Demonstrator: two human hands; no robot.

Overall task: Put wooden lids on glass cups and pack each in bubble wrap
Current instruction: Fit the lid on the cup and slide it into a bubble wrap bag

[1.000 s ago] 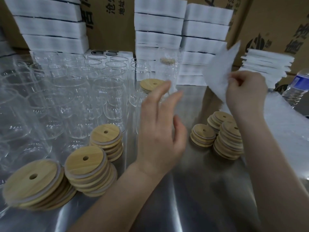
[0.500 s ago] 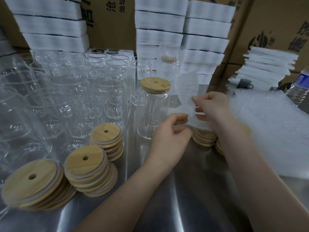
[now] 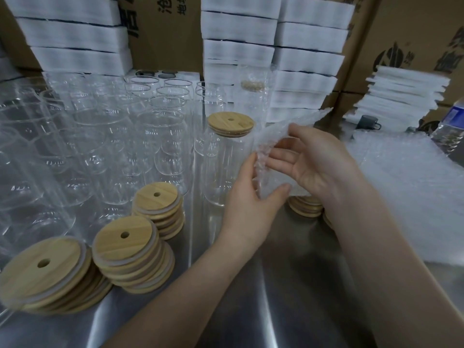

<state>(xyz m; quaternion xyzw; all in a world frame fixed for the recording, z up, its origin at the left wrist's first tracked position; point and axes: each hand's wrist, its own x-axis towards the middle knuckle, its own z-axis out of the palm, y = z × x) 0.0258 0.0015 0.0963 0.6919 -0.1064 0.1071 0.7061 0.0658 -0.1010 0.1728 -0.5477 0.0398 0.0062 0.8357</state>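
A glass cup (image 3: 221, 169) with a wooden lid (image 3: 230, 123) on it stands upright mid-table. Just right of it, both hands hold a clear bubble-wrap bag (image 3: 271, 156). My left hand (image 3: 253, 202) pinches the bag's lower edge between thumb and fingers. My right hand (image 3: 313, 162) holds the upper part, thumb on top and fingers spread inside or under it. Neither hand touches the lidded cup. Three stacks of wooden lids (image 3: 125, 249) lie at the front left; more lids (image 3: 305, 209) sit partly hidden under my right hand.
Many empty glass cups (image 3: 105, 136) crowd the left half of the steel table (image 3: 263, 297). A pile of bubble-wrap bags (image 3: 406, 187) lies at the right. White foam blocks (image 3: 273, 46) and cardboard boxes stand behind. A plastic bottle (image 3: 452, 129) is at the far right.
My right hand brought the bubble-wrap bag down from upper right to beside the lidded cup. My left hand came in and took hold of its lower edge; the bag is spreading apart.
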